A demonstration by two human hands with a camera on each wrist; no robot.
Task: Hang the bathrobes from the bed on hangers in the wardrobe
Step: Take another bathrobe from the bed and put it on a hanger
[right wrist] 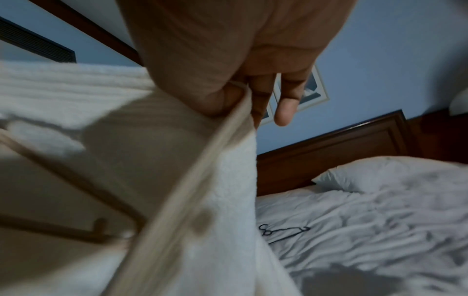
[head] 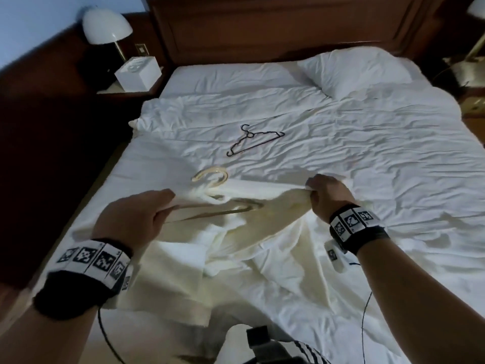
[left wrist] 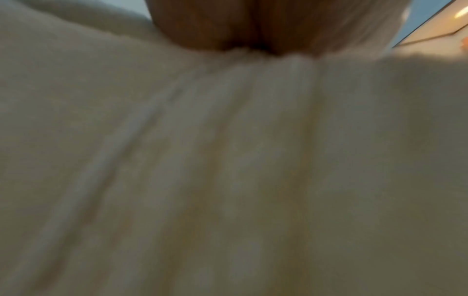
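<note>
At the near edge of the bed (head: 393, 158), a cream bathrobe (head: 183, 258) lies spread and partly lifted, its lower folds trailing toward the person. The left hand (head: 131, 219) has its grip closed on the left shoulder of the bathrobe together with the left end of a pale wooden hanger (head: 210, 208); the left wrist view shows only blurred cream cloth bunched under the fingers (left wrist: 215, 26). The hanger's bar and sloped arm lie inside the collar opening, and its curved hook (head: 211, 177) sticks out on the far side, resting over the sheet. To the right, the right hand (head: 328, 195) grips a bunched edge of the bathrobe; in the right wrist view the thumb and fingers pinch a piped seam of the cloth, with one finger left straight.

Farther up the bed, well apart from both hands, a thin black wire hanger (head: 253, 140) lies flat on the wrinkled white sheet. At the far right sits a white pillow (head: 359, 69) against the dark wooden headboard (head: 275, 27). At the far left, a nightstand carries a white lamp (head: 106, 24) and a white box (head: 137, 73).
</note>
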